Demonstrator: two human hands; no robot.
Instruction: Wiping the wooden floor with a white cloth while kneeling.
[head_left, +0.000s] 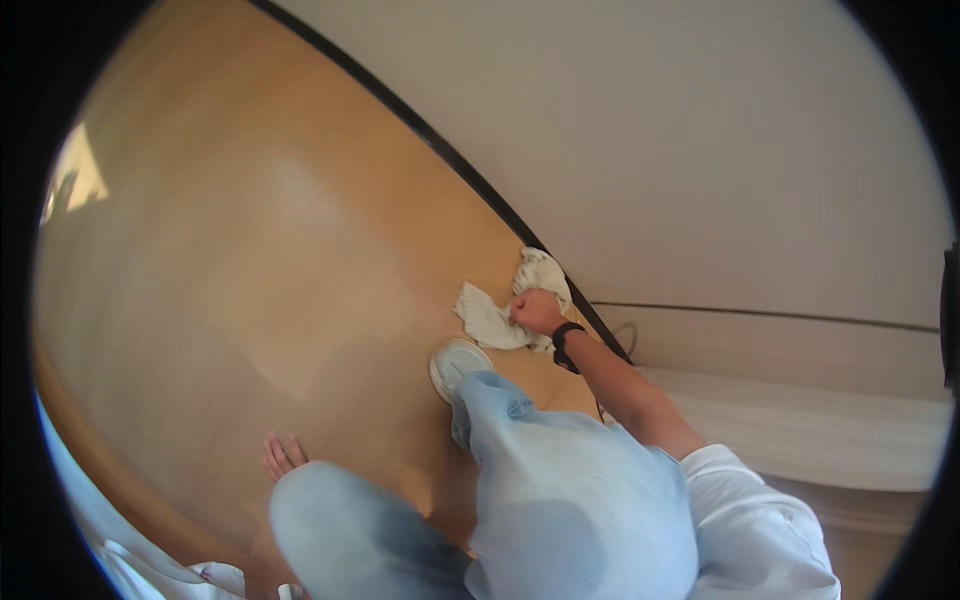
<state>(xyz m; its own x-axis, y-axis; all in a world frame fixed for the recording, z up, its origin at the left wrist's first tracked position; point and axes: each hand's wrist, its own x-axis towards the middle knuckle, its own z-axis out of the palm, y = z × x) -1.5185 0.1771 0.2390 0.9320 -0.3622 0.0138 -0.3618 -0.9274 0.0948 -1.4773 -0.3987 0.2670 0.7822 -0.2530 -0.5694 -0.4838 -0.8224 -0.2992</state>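
Observation:
My right hand (536, 311), with a black band on its wrist, is closed in a fist on a crumpled off-white cloth (487, 319). The cloth is spread on the floor on both sides of the fist, and its far end touches the black baseboard strip (480, 184). Just below the cloth is a light-coloured shoe (457, 365) on my foot. Past my bent left knee, the fingers of my left hand (283, 454) show, extended with nothing visible in them. The knee hides the rest of that hand.
Smooth tan flooring (285, 247) stretches to the left, with a bright sunlit patch (86, 176) at its far side. A pale wall or panel (675, 150) rises along the right. Below it sits a whitish ledge (795, 427). White fabric (150, 570) hangs at lower left.

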